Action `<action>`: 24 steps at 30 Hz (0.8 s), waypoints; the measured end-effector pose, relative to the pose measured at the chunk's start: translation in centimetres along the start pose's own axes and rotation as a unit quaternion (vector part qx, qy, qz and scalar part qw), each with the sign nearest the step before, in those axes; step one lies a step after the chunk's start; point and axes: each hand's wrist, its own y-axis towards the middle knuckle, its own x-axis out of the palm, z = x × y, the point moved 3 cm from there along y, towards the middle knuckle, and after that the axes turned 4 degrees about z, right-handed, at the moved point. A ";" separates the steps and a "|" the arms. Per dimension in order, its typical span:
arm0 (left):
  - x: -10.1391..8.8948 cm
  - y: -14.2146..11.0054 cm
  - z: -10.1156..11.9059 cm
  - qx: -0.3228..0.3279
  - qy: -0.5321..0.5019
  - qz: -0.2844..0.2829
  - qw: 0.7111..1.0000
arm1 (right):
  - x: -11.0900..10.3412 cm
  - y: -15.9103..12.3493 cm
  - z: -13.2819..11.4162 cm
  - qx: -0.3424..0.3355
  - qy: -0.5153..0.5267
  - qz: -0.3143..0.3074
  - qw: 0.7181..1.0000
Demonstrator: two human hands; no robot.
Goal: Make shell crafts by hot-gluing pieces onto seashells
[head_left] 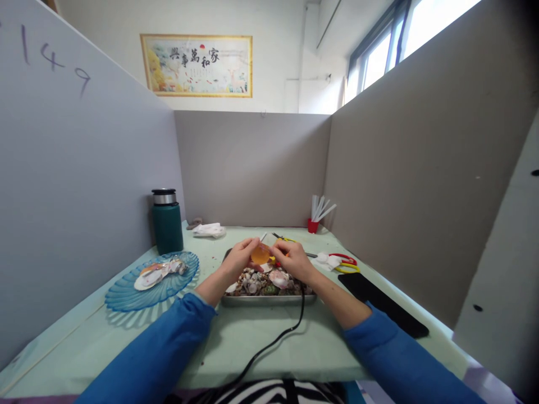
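Observation:
An orange scallop shell (260, 254) is pinched in my left hand (241, 258), held above a metal tray (269, 301). My right hand (293, 260) is closed at the shell's right edge; what its fingers grip is hidden. Small yellow and red parts of a tool (273, 261) show beneath the right fingers, with most of it hidden. From near that hand a black cord (290, 331) runs down to the table's front edge. Mixed seashells (256, 284) fill the tray under both hands.
To the left lies a blue scalloped plate (126, 289) bearing joined shells (158, 275), with a green bottle (167, 221) behind. Red-and-yellow-handled scissors (347, 262), a black slab (383, 303) and a red cup (313, 226) of white sticks are right. Partitions enclose three sides.

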 end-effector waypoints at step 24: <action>-0.5 0.2 -0.2 0.019 0.034 0.003 0.999 | 0.2 -0.2 0.5 0.020 0.024 -0.012 0.999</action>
